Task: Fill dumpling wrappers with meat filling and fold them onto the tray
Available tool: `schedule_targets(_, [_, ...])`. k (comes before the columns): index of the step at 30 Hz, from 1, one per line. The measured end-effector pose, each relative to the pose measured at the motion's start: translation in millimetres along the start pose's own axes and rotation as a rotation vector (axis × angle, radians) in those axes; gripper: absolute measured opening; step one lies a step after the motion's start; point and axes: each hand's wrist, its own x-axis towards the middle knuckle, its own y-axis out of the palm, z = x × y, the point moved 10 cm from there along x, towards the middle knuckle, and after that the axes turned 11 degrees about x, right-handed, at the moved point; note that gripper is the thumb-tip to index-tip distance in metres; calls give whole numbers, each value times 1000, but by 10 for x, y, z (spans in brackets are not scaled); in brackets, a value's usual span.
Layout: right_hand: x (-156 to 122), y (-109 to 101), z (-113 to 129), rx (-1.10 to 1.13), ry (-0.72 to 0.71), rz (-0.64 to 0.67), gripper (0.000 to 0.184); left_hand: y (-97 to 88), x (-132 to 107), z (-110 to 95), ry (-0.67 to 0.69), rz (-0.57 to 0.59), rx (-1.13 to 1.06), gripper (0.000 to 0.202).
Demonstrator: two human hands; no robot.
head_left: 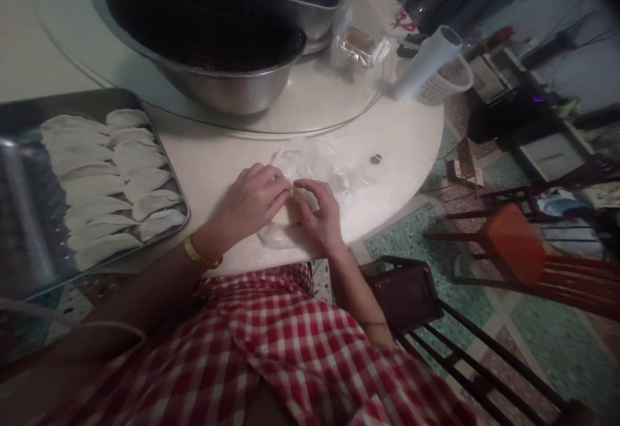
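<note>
Between my two hands, low over the table's front edge, is a pale dumpling wrapper [287,215]. My left hand [259,197] bends over its far left side, fingertips pinched on the dough. From the right, the thumb and forefinger of my right hand [318,212] close on the same wrapper, meeting the left fingertips. Any filling inside is hidden by the fingers. Underneath lies a crumpled clear plastic bag [314,164]. To the left, a metal tray [185,210] holds two rows of folded dumplings [99,187].
A large steel bowl [232,87] with dark contents stands on the glass turntable [329,119], a dark tray above it. Farther right are a wrapped package [358,45], a plastic roll [429,61] and a white basket [455,77]. Chairs [513,242] stand beyond the table's right edge.
</note>
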Motion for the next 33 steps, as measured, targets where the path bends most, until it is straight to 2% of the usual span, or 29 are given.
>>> schedule_targets(5, [-18, 37, 221, -3, -164, 77, 22, -158, -88, -132, 65, -37, 68, 19])
schedule_targets(9, [-73, 17, 324, -26, -234, 81, 26, -169, -128, -143, 69, -35, 60, 17])
schedule_targets(13, [-78, 2, 293, 4, -180, 88, 31, -169, -131, -153, 84, -53, 129, 15])
schedule_targets(18, [-39, 145, 134, -18, -57, 218, 39, -184, -135, -200, 110, -66, 155, 17])
schedule_targets(22, [-27, 181, 19, -48, 7, 256, 46, -173, -141, -202, 102, -43, 133, 20])
schedule_targets(26, [-36, 112, 139, -16, -88, 204, 42, -160, -155, -169, 61, -8, 21, 21])
schedule_targets(29, [-55, 81, 244, 20, -123, 194, 38, -156, -165, -93, -20, 25, -171, 19])
schedule_targets(33, [-57, 95, 308, 40, -79, 226, 30, -15, -177, 66, -179, 169, -451, 24])
